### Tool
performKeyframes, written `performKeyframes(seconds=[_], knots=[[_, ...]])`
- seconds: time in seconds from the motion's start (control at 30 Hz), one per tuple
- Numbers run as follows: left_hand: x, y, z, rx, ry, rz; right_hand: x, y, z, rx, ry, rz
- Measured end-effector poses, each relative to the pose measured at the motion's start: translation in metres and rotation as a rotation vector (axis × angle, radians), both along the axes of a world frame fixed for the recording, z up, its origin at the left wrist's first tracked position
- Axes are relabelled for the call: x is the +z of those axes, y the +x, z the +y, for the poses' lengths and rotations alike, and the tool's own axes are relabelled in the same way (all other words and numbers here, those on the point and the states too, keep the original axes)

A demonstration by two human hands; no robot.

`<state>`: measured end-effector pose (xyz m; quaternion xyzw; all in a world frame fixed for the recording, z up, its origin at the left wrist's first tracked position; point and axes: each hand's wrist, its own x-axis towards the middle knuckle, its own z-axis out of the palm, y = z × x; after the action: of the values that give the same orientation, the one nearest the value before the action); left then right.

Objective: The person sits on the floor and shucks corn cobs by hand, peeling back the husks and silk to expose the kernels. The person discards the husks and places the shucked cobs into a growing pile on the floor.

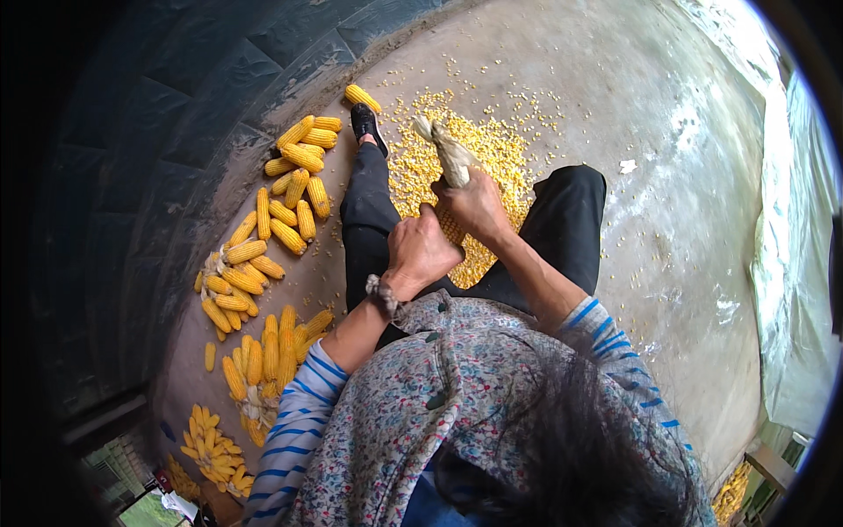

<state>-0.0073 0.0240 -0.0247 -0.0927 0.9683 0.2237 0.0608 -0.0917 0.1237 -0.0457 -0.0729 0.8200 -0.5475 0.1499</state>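
Note:
An ear of corn (450, 227) with yellow kernels is held between my two hands, above the floor and between my legs. My left hand (421, 249) is closed around its near part, thumb towards the far end. My right hand (479, 205) grips it farther out, where a pale dried husk (454, 158) sticks out past the fist, away from me. The fingers hide much of the ear, so I cannot tell how many kernels are still on it. Loose corn kernels (411, 172) lie in a wide heap on the floor beneath both hands.
Corn ears (288, 235) lie in a row to the left, with husk-tied bunches (237, 280) nearer me. One ear (363, 98) rests by my left shoe (364, 121). Dark sheeting (191, 118) borders the left; clear plastic sheeting (787, 263) hangs right. Kernels dot the concrete floor (672, 217).

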Motion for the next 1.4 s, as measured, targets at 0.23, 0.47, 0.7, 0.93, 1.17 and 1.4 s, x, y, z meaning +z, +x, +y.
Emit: performKeyframes(seconds=[0.23,0.47,0.7,0.93,1.17,1.4], knots=[[0.014,0.009,-0.006,0.263,1.142,-0.290,0.000,-0.001,0.018,-0.006,-0.173,0.057],[0.012,0.020,-0.015,0.248,1.790,-0.401,0.028,-0.015,0.027,0.144,-0.451,-0.195],[-0.006,0.015,-0.004,0.112,0.827,-0.037,0.033,-0.016,0.011,0.048,-0.305,-0.055],[0.021,0.029,-0.003,0.273,1.935,-0.585,0.022,-0.010,0.016,-0.138,-0.393,-0.021],[0.009,0.016,0.001,0.044,0.426,0.193,0.034,-0.021,0.031,0.302,-0.593,-0.333],[0.016,0.012,-0.014,0.182,1.075,-0.329,0.008,-0.007,0.001,-0.070,-0.294,0.218]])
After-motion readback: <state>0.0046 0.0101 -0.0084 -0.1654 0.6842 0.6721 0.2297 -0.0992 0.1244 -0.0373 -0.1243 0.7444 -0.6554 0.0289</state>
